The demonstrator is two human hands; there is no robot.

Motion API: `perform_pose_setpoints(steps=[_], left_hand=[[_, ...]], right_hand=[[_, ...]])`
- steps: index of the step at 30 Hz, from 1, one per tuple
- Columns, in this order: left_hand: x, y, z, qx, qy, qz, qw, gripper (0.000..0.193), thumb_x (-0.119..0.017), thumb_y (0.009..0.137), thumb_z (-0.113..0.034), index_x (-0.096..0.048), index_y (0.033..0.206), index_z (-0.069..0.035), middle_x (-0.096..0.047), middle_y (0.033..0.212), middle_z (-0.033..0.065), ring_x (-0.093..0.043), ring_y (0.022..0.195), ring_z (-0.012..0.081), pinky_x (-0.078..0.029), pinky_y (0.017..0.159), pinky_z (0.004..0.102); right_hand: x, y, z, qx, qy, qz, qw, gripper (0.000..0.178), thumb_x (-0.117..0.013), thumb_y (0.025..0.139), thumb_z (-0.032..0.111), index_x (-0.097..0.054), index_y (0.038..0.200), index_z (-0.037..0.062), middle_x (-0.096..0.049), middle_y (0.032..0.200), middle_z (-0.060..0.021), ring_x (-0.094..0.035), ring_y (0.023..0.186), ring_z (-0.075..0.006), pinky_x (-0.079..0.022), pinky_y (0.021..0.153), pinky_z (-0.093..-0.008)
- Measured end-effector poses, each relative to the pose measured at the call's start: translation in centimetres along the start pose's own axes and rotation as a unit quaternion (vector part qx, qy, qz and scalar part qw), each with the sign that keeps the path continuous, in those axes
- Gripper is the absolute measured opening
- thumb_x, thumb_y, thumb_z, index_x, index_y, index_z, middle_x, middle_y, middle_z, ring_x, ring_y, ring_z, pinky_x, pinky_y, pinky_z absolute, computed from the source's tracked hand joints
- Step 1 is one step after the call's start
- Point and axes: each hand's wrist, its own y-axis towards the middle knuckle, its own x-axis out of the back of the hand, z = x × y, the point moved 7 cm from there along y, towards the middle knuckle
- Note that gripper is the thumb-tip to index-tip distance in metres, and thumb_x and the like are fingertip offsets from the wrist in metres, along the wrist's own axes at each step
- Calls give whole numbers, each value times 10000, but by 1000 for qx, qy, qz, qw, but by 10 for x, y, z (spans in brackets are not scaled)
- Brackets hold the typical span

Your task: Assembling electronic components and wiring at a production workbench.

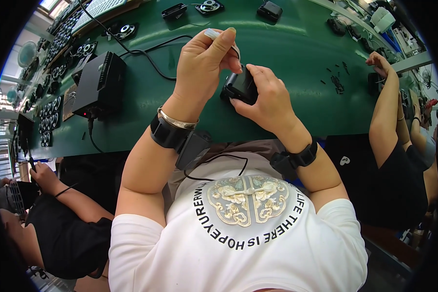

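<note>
In the middle of the green bench (301, 63), my right hand (269, 100) is wrapped around a glossy black plastic housing (241, 88), thumb on the near side and fingers over the far side. My left hand (199, 65) is raised just left of it, its thumb and fingers pinched together. A small whitish, translucent piece (212, 34) pokes out past the left thumb and index finger; its kind is unclear. Part of it is hidden by the fingers. The left fingertips hang close above the housing; whether they touch it I cannot tell.
A black power box (101, 83) with a red light and cables stands on the left, near several round speakers (48, 114). At the back lie black housings (269, 10) and another speaker (209, 6). Small dark parts (338, 84) lie scattered at right. Co-workers' arms (385, 104) flank both sides.
</note>
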Motion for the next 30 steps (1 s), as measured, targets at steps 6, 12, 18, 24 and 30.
perform_pose_setpoints(steps=[6, 12, 18, 24, 30], left_hand=[[-11, -2, 19, 79, -131, 123, 981, 203, -658, 937, -214, -618, 938, -14, -634, 796, 56, -625, 639, 149, -545, 596, 266], [0, -2, 13, 68, 45, 95, 992, 141, -650, 923, -102, -656, 1021, 0, -625, 915, 54, -623, 773, 111, -524, 702, 246], [9, -15, 20, 35, 404, 186, 895, 106, -696, 869, -76, -697, 951, -9, -613, 874, 21, -576, 794, 96, -469, 708, 235], [11, -9, 18, 12, 415, 187, 891, 112, -701, 868, -85, -695, 942, -1, -609, 859, 16, -573, 772, 99, -466, 695, 234], [15, -10, 23, 45, 334, 193, 921, 142, -680, 886, -116, -687, 976, -7, -663, 844, 35, -612, 760, 121, -493, 700, 247]], right_hand=[[-2, 0, -1, 15, 28, 7, 999, 697, -800, 670, 244, -517, 1256, -6, -585, 1185, -180, -609, 1027, -350, -494, 902, -419], [-7, -8, -8, 17, 119, 5, 993, 681, -811, 654, 226, -526, 1226, -7, -589, 1180, -179, -600, 1061, -337, -488, 905, -411], [-8, -9, -8, 24, 117, 18, 993, 672, -814, 664, 192, -522, 1236, -6, -587, 1192, -181, -599, 1073, -333, -495, 918, -393], [-8, -5, -3, 43, 128, 36, 990, 675, -823, 666, 198, -537, 1237, -19, -594, 1189, -185, -609, 1048, -330, -494, 917, -380], [-15, -3, -4, 8, 206, 89, 975, 667, -830, 665, 199, -549, 1228, -23, -600, 1192, -181, -612, 1050, -323, -489, 923, -379]])
